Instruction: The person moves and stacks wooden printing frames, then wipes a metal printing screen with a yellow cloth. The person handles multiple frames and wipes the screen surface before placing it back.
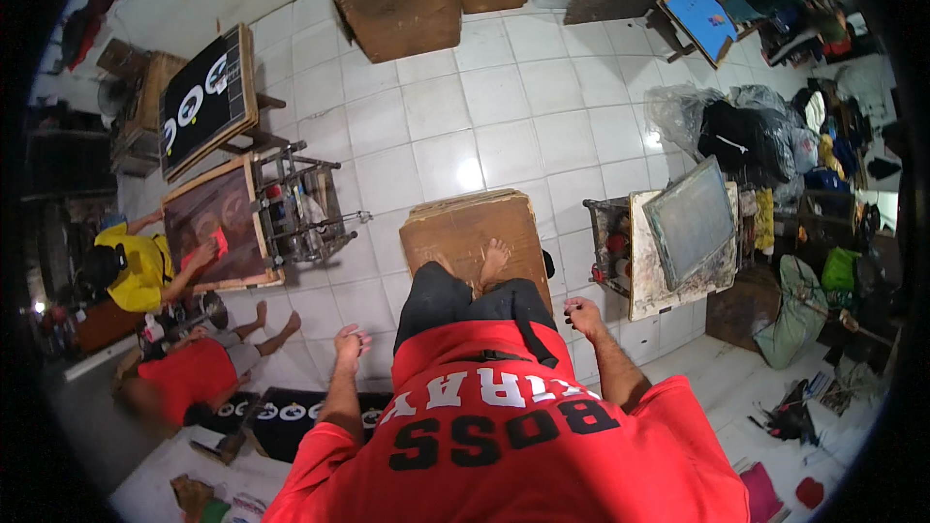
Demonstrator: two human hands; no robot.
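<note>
My left hand hangs in the air beside my left thigh. Its fingers are loosely bent and apart, with nothing in them. Out past my right hip, my right hand is also empty as far as I can see, its fingers half curled but apart. Neither hand touches anything. Under my bare feet lies a stack of brown boards. Nearest to my right hand is a paint-stained board, on which a framed printing screen rests at a slant.
At the left, a person in yellow reaches over a wood-framed screen, a red cloth under one hand. Another person in red sits low. A metal rack, black printed panels and plastic-wrapped bundles stand around the tiled floor.
</note>
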